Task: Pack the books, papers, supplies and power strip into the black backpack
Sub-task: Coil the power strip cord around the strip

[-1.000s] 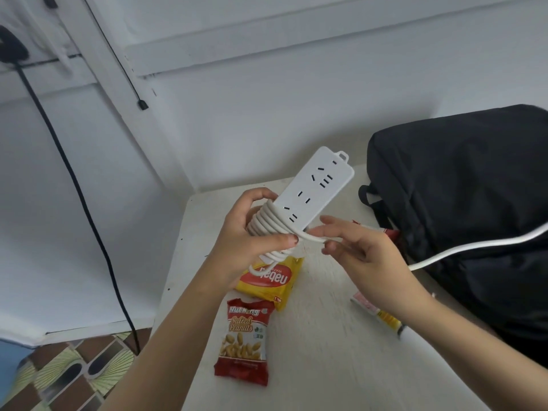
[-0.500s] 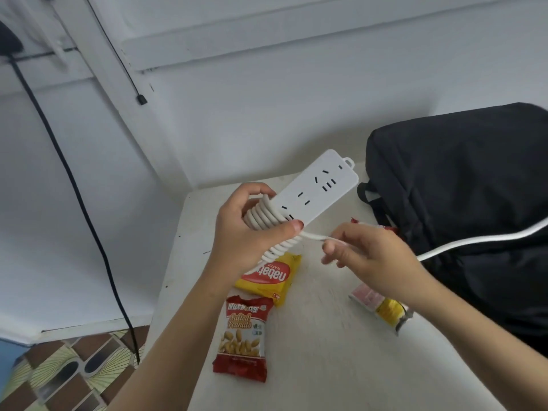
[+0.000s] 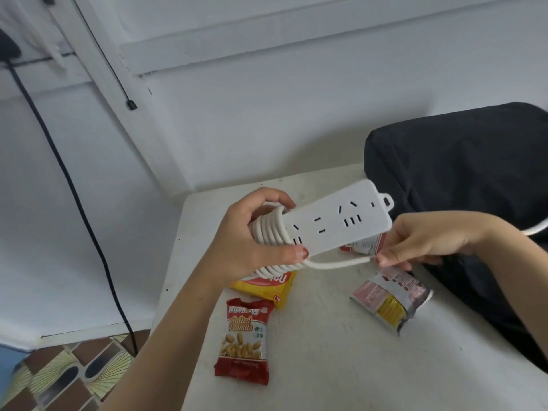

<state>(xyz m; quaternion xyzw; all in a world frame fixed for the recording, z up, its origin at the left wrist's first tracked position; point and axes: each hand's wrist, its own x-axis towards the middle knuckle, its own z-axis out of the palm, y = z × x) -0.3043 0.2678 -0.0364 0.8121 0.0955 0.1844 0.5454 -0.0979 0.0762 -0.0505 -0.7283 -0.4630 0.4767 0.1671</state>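
A white power strip (image 3: 335, 221) is held above the white table (image 3: 326, 351), its sockets facing up. Several turns of its white cord (image 3: 268, 232) are wound round its near end. My left hand (image 3: 252, 232) grips the strip over those coils, thumb on the front edge. My right hand (image 3: 427, 241) pinches the loose cord just below the strip's far end; the cord runs on past my wrist over the black backpack (image 3: 462, 179), which lies on the table at the right.
Snack packets lie on the table: red salted peanuts (image 3: 244, 333), a yellow packet (image 3: 269, 287) under my left hand, a pink and yellow one (image 3: 388, 301), and a red and white one (image 3: 364, 247) partly behind the strip. A black cable (image 3: 74, 191) hangs down the left wall.
My right hand has carried the loose cord to the right, under the strip's far end. The strip has tilted flatter in my left hand.
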